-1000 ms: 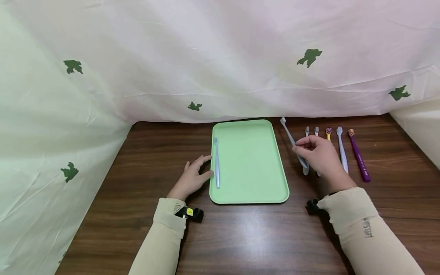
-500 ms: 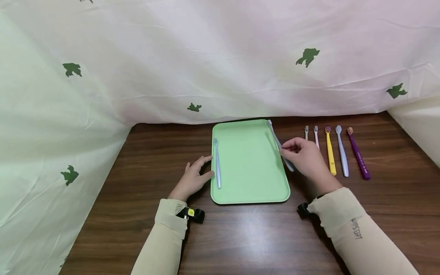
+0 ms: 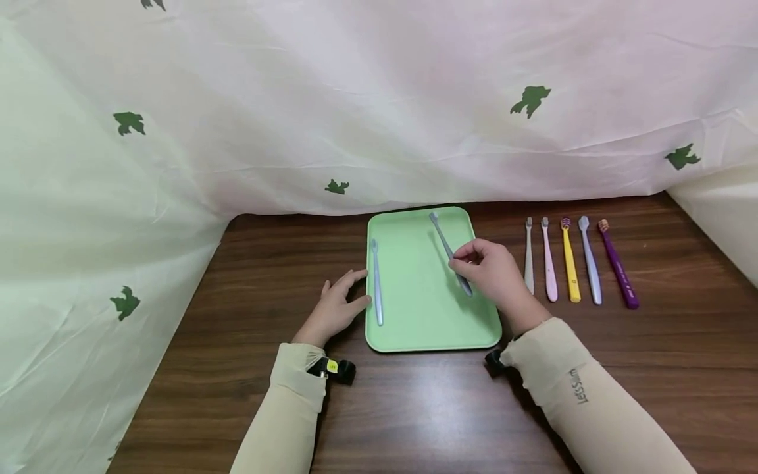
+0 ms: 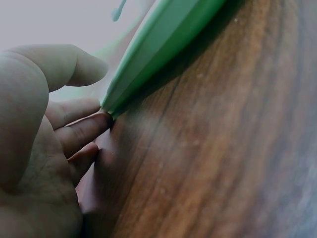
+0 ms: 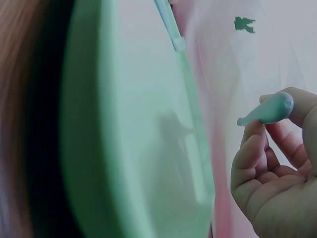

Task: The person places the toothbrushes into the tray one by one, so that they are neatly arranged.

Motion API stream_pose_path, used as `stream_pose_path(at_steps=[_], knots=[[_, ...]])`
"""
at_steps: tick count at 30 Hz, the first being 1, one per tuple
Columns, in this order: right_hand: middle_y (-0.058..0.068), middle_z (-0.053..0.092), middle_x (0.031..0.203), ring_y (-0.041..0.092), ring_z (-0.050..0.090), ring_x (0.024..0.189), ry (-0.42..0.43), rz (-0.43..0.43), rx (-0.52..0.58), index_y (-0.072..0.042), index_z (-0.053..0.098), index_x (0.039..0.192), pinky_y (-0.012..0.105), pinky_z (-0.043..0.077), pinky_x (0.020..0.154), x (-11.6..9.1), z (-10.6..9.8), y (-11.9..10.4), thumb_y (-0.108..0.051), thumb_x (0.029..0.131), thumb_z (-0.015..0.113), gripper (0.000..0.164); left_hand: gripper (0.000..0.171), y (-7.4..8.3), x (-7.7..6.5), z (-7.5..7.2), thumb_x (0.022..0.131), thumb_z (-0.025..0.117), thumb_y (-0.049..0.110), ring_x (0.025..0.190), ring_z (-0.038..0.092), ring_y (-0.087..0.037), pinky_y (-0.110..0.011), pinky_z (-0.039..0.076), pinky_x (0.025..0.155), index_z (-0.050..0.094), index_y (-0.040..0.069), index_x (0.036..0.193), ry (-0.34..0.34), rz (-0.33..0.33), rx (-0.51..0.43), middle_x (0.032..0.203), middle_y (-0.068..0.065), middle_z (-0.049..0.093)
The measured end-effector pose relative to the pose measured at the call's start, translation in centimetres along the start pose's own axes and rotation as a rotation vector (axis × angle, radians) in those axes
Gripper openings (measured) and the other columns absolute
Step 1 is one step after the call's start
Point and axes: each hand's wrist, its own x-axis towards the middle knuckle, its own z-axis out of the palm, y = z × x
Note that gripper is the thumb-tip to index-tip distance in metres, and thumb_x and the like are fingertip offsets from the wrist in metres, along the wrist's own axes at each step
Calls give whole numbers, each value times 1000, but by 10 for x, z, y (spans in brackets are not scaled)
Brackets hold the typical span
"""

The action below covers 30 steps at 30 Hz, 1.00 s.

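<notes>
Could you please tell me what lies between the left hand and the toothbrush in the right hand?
The head view shows a blue toothbrush lying on the tray, then a bare stretch of tray.

Left hand [image 4: 39, 144] found at the left side of the green tray [image 4: 158, 49], fingers extended, two fingertips touching its edge. Thumb straight, close to the rim; contact cannot be confirmed. Dark shadow [image 4: 166, 79] under the tray wall. Wood-grain table [image 4: 213, 148] below. Slender bluish handle [image 4: 118, 12], only partly in view, beyond the rim.
</notes>
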Motion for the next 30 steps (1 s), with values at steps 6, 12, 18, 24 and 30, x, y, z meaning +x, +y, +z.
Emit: stream_pose_path(at_steps=[6,12,18,24,30], knots=[[7,69,88,22,61,78,-39,13,19,-7,71,100,33,51,65,0,15,-7,-19,93,72,14,56,1,-1,2,99,62,25,152,22,-22,-52,-9,121,45,14,152,-4,-6,2,156,-7,43],[7,69,88,22,62,78,-43,14,83,-6,71,98,34,52,67,1,31,-19,-17,92,73,13,55,1,1,0,99,62,24,151,23,-23,-53,-8,121,46,13,151,10,13,1,155,-7,44],[6,69,86,20,62,79,-49,16,100,-6,71,97,33,52,68,2,44,-29,-16,91,74,12,56,2,2,-2,99,62,25,151,23,-23,-53,-8,121,45,13,151,5,17,6,155,-7,44],[6,70,88,20,62,81,-81,24,91,-5,71,97,32,51,69,3,52,-34,-17,90,74,14,56,3,1,-3,100,61,25,151,23,-21,-51,-9,121,45,13,152,5,16,1,155,-6,43],[6,69,88,21,60,81,-94,38,100,-5,70,96,32,50,69,1,60,-34,-16,91,74,13,56,3,-2,-3,101,60,27,152,22,-20,-50,-8,122,44,15,153,-8,0,8,157,-5,42]])
